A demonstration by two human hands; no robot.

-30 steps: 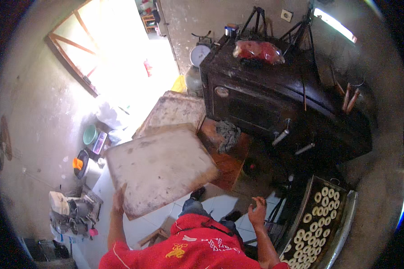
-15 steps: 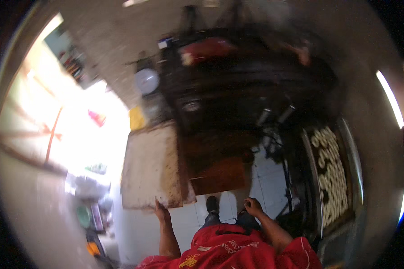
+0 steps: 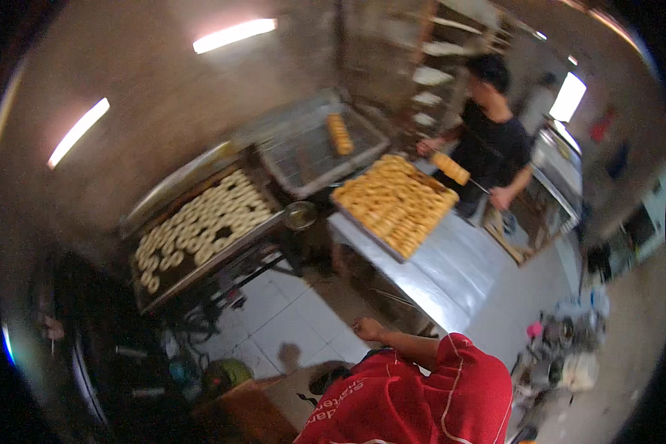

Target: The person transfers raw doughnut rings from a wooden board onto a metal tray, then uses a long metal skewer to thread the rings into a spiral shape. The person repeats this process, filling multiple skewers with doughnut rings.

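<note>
My right hand [image 3: 368, 329] hangs over the floor by the near edge of a metal-topped table [image 3: 451, 274], its fingers curled in and nothing visible in them. The left hand is out of sight. On that table lies a tray heaped with golden ring-shaped pastries [image 3: 396, 200], beyond my hand and apart from it. To the left, many pale dough rings [image 3: 207, 222] fill a wide rectangular pan. Across the table a person in a dark top [image 3: 492, 140] holds a thin rod threaded with golden rings [image 3: 450, 169].
Behind the pan is a shallow metal basin [image 3: 303, 159] with a row of golden rings [image 3: 339, 134] in it. A small round bowl [image 3: 300, 215] sits between pan and table. Clutter [image 3: 570, 348] lines the floor at right. A brown board [image 3: 248, 414] is at the lower left.
My view has swung to the right, from the dark equipment and pale board to the pan, the table and the other person. My left hand has gone out of view; my right hand remains curled.
</note>
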